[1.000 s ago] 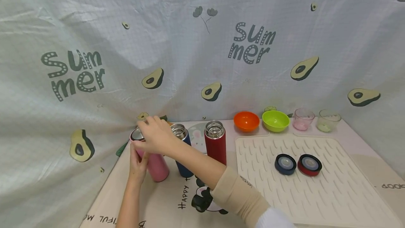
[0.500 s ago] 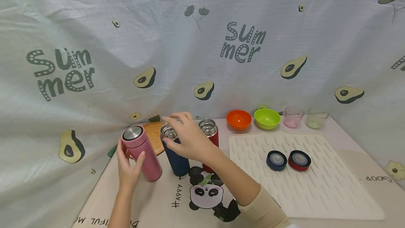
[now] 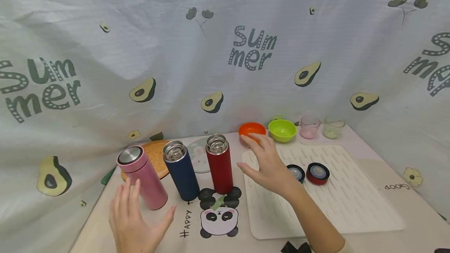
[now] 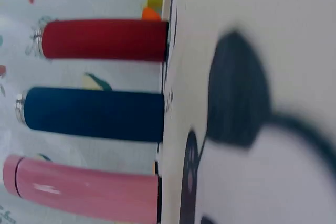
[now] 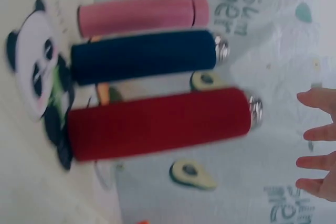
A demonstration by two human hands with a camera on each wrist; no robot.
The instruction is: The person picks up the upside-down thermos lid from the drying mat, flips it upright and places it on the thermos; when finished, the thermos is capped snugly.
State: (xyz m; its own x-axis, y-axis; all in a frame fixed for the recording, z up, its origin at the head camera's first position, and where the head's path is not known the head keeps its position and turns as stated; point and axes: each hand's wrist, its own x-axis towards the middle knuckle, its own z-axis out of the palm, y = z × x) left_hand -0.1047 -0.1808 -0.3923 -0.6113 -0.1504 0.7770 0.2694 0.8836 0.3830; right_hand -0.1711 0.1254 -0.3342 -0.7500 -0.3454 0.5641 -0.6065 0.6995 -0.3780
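Note:
A pink thermos (image 3: 149, 184) stands at the left with its steel-topped lid on. Beside it are a blue thermos (image 3: 183, 177) and a red thermos (image 3: 220, 169), both uncapped with bare steel necks. My left hand (image 3: 135, 221) hovers in front of the pink thermos, fingers spread and holding nothing. To the right of the red thermos my right hand (image 3: 267, 167) is raised over the mat, fingers apart, with nothing in its grasp. Behind its wrist a blue lid (image 3: 296, 171) is partly hidden. A red lid (image 3: 318, 173) lies beside that one.
The lids lie on a white ridged mat (image 3: 337, 206). Along the back stand an orange bowl (image 3: 251, 128), a green bowl (image 3: 282, 130), a pink glass cup (image 3: 309, 127) and a greenish glass cup (image 3: 333, 127). An orange round mat (image 3: 156, 155) lies behind the thermoses.
Both hands have let go of the pink thermos, its lid now plainly seen on top. My right hand has swung right past the blue and red thermoses; my left has drawn back toward me.

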